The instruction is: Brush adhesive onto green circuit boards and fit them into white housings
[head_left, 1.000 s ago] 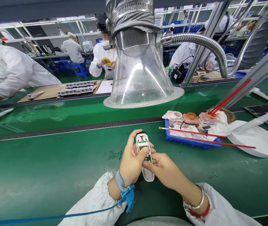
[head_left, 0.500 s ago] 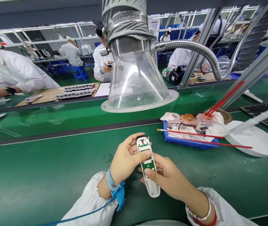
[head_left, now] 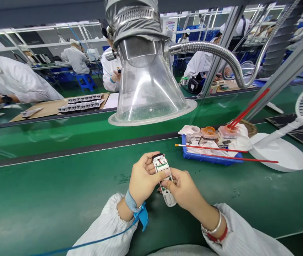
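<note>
In the head view, my left hand and right hand hold a slim white plastic housing just above the green work mat. A green circuit board sits exposed in its open face. My left fingers curl closely around the upper end, and my left thumb lies against the board. My right thumb and fingers close in a firm pinch on the lower part.

For a sound hold, both hands share the housing, pressure stays on its edges, and finger pads stay off the components. A blue wrist strap circles my left wrist, with a blue cord trailing from it; keep the strap snug and the cord free of the work. A silver bangle and a red cord bracelet are on my right wrist.

To the right, a blue plastic tray holds white cloth, an orange-rimmed jar, and a red-handled brush. A printed notice hangs beyond the line, too small to read. No marking on the housing is legible.
</note>
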Motion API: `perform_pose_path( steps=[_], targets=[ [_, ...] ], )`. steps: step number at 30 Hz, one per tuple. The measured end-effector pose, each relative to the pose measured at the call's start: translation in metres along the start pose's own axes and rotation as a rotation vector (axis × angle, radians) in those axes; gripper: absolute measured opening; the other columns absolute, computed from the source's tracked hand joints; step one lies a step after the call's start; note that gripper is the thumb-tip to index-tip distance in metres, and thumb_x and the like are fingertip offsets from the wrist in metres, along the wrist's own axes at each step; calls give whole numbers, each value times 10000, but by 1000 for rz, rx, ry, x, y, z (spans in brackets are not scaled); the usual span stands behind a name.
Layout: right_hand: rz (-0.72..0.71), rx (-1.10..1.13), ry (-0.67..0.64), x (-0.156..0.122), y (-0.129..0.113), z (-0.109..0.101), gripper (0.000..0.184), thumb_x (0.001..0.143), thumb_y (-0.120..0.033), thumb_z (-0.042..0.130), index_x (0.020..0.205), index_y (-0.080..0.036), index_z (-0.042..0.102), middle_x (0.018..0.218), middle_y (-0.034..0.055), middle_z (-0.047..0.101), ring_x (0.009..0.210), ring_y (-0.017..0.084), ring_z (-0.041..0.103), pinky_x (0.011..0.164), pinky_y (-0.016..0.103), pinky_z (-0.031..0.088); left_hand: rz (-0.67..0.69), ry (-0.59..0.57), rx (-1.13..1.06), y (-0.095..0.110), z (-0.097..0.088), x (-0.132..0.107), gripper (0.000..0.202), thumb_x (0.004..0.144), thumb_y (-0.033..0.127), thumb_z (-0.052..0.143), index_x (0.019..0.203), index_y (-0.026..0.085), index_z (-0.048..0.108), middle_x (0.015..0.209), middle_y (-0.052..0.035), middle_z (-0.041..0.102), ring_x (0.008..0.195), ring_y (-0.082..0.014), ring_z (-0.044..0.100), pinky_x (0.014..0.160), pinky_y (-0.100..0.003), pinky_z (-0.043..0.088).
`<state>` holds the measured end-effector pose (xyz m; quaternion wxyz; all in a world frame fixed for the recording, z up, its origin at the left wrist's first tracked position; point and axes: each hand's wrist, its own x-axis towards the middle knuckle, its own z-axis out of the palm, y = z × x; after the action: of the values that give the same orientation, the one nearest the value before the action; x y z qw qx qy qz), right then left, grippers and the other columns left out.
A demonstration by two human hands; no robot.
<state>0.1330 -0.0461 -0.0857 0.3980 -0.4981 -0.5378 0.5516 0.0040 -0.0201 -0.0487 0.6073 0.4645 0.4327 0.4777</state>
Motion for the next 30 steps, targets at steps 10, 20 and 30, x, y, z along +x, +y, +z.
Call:
perform_pose_path(
  steps=[10,20,30],
  targets=[
    [-12,147,-229,12,-6,-11,312,748,-386,632,938,-149,564,798,47,644,697,183,640,609,286,512,-17,-20,4,3,-6,7,516,543,125,793,1007,123,568,1049,-135,656,923,-246,646,776,-354,548],
    [14,66,-114,15,1,-9,119,750,-261,616,775,-148,585,658,23,605,596,160,586,520,242,448,5,57,-40,-15,0,8,511,531,96,785,987,119,556,1002,-126,674,890,-232,658,784,-355,541],
    [95,318,-397,19,0,-23,455,724,-423,677,1054,-151,522,942,68,615,779,194,650,713,333,525,-55,6,-111,-12,-8,19,497,577,150,782,1019,136,554,1073,-120,637,916,-246,639,724,-339,541]
  ],
)
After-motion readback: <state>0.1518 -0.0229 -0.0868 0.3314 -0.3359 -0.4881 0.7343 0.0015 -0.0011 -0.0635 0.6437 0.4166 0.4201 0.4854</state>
